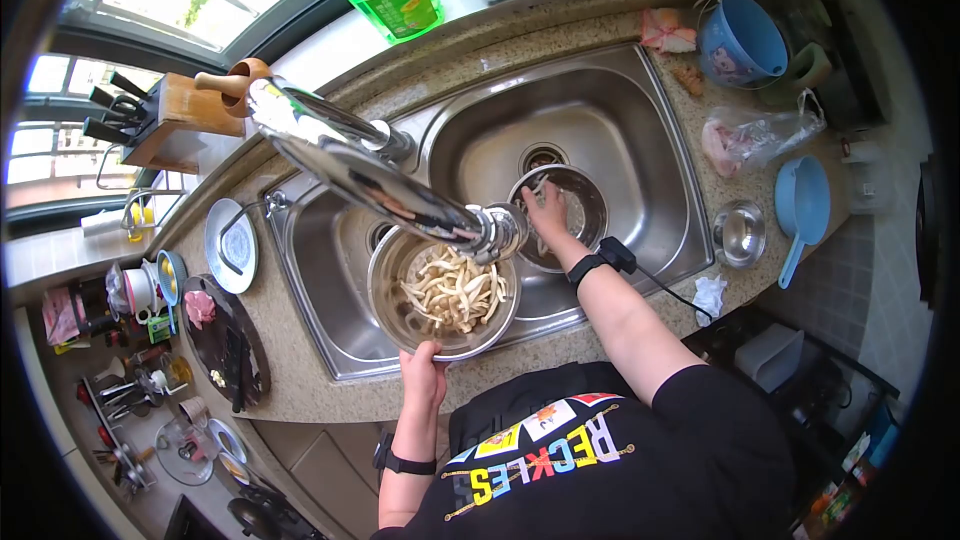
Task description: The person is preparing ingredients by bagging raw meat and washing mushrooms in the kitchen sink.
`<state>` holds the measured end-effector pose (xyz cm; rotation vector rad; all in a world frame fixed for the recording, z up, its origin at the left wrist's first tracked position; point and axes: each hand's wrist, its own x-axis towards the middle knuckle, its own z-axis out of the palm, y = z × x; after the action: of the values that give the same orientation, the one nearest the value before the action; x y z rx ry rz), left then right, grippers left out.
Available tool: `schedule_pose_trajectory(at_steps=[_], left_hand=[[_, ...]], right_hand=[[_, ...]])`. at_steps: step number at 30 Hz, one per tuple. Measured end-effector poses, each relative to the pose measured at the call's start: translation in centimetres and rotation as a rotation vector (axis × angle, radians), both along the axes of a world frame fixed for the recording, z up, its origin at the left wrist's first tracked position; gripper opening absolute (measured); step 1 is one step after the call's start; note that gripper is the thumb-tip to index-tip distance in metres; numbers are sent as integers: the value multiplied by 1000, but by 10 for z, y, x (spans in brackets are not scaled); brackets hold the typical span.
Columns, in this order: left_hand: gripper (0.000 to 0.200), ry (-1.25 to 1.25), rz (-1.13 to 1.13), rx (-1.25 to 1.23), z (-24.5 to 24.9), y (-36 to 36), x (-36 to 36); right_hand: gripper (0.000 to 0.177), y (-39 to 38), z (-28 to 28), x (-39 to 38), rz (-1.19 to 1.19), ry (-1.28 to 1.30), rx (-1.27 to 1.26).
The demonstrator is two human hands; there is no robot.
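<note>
My left hand (424, 372) is closed on the near rim of a large steel bowl (384, 285), its thumb over the edge. Pale, long-stemmed mushrooms (455, 290) lie in that bowl, which rests over the left basin and the divider. Inside a second steel bowl (590, 202), in the right basin, is my right hand (545, 210), reaching down near its left side. Some pale pieces show by its fingertips, but whether it grips them is unclear. The chrome faucet (400, 195) extends over the large bowl and hides part of it.
The double sink (640, 120) has a drain behind the second bowl. Left are a white plate (231, 245) and a dark board (205, 340) with meat and a knife. To the right stand a blue bucket (742, 40), a small metal bowl (740, 235) and a blue ladle (802, 202).
</note>
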<state>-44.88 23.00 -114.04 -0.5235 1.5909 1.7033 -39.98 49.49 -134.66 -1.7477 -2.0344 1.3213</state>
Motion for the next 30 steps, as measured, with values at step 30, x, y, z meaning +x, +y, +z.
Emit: schedule_pose_trajectory(at_steps=[30], left_hand=[[35, 38, -33, 35, -4, -13, 13]], right_hand=[[14, 15, 32, 32, -47, 431, -416]])
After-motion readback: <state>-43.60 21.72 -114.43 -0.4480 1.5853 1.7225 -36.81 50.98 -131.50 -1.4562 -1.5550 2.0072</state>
